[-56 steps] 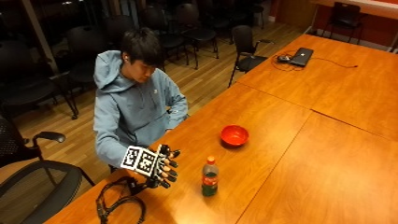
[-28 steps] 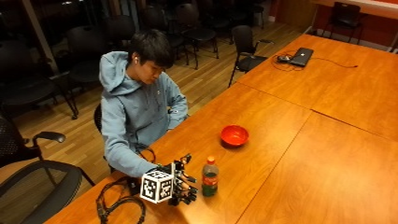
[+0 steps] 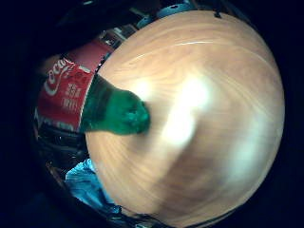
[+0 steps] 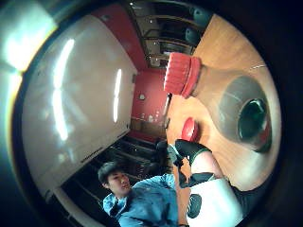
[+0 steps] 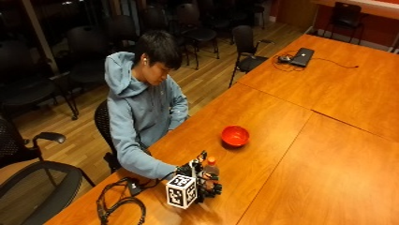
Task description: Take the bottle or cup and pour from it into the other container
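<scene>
From here I see the gloved right hand [image 5: 198, 180] with fingers curled round the upright cola bottle [image 5: 211, 173] on the table [image 5: 324, 154] near its front edge, the red bowl [image 5: 235, 136] standing apart farther up the wood.

The person [image 5: 144, 110] wears a light blue-grey hooded sweatshirt with the hood down behind the neck, its long sleeves reaching to the wrists. The hair is short and dark. A black glove with black straps and a white plastic piece covers the right hand [image 5: 198, 178].
</scene>
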`<act>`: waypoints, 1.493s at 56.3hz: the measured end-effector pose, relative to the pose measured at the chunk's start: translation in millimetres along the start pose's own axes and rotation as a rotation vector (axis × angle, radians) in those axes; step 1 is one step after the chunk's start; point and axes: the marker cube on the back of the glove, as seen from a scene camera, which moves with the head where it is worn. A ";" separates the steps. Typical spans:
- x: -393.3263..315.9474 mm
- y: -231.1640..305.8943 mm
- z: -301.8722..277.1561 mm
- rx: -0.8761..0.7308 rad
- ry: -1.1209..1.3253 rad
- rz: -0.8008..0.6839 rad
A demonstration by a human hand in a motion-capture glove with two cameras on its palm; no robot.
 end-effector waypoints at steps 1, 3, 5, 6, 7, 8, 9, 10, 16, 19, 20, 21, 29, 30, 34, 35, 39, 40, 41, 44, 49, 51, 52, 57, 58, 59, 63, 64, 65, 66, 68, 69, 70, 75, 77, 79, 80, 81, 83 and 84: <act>0.1 -1.4 3.3 -0.005 -0.012 -0.004; -0.2 -4.4 9.2 -0.011 -0.033 -0.014; -1.1 -8.0 14.2 -0.007 -0.047 -0.023; -1.7 -9.9 16.3 -0.001 -0.053 -0.027; -2.5 -11.7 18.3 0.006 -0.057 -0.031; -3.3 -13.5 20.1 0.015 -0.062 -0.036; -4.2 -15.2 21.9 0.026 -0.068 -0.040; -4.8 -16.7 23.9 0.039 -0.075 -0.045; -4.3 -19.2 38.5 0.109 -0.123 -0.058; -3.2 -17.3 47.9 0.144 -0.132 -0.064; -3.3 -17.0 50.6 0.156 -0.131 -0.067; -4.0 -17.0 52.4 0.166 -0.130 -0.071; -9.9 -15.9 65.4 0.209 -0.111 -0.072; -10.4 -15.6 67.2 0.217 -0.108 -0.069; -13.2 -14.7 74.2 0.236 -0.101 -0.054; -13.8 -14.4 76.4 0.237 -0.099 -0.051; -18.8 -14.0 85.9 0.223 -0.097 -0.037; -20.6 -14.1 88.3 0.214 -0.095 -0.034; -22.6 -14.2 90.6 0.203 -0.090 -0.032; -29.5 -14.9 97.2 0.169 -0.063 -0.034; -49.0 -21.1 108.5 0.112 0.010 -0.046; -55.0 -21.4 114.6 0.081 0.040 -0.049; -57.8 -21.7 117.1 0.066 0.053 -0.048; -75.1 -26.1 127.5 0.000 0.141 -0.048; -78.5 -26.8 131.0 -0.011 0.164 -0.049; -81.7 -27.4 134.8 -0.022 0.190 -0.050; -93.1 -29.3 149.8 -0.075 0.319 -0.060; -96.7 -28.8 153.5 -0.097 0.351 -0.060; -101.1 -26.3 157.4 -0.132 0.377 -0.057; -106.9 -20.6 161.3 -0.186 0.389 -0.048; -123.5 -3.5 166.6 -0.337 0.365 -0.012; -131.0 1.6 168.4 -0.391 0.356 0.000; -134.2 0.4 171.1 -0.399 0.375 -0.002; -132.5 -34.0 187.2 -0.270 0.642 -0.085; -144.1 -43.1 178.9 -0.315 0.709 -0.096; -160.7 -52.2 170.8 -0.367 0.748 -0.096; -168.2 -55.7 169.9 -0.387 0.762 -0.094; -173.6 -57.7 171.8 -0.402 0.779 -0.093; -178.9 -59.4 179.5 -0.420 0.827 -0.095; -181.4 -61.1 180.9 -0.428 0.856 -0.099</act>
